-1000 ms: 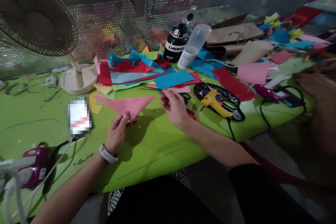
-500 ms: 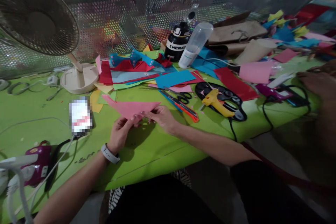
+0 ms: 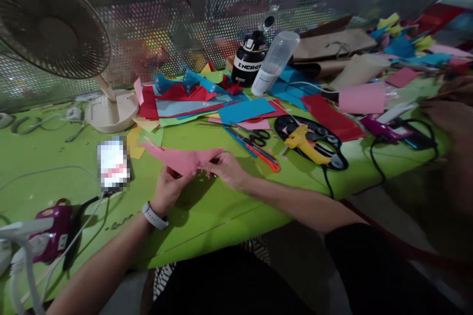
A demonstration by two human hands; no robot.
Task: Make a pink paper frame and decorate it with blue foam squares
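A folded pink paper is held above the green table between my two hands. My left hand grips its lower edge, thumb in front and fingers behind it. With thumb and fingers pinched, my right hand holds the paper near its right end. The paper's left end splits into narrow points. Behind it lie stacked coloured papers, with a blue sheet on top. Black-handled scissors and an orange cutter rest to the right of my right hand.
A fan and a phone stand and lie at the left. A yellow glue gun rests on a black holder. Two bottles, a black one and a clear one, stand behind. Another person's arm is at the right.
The pink paper has tilted and opened slightly at its left end, which sits a little lower. My left fingers have shifted behind it. The other person's hand at the right has moved slightly.
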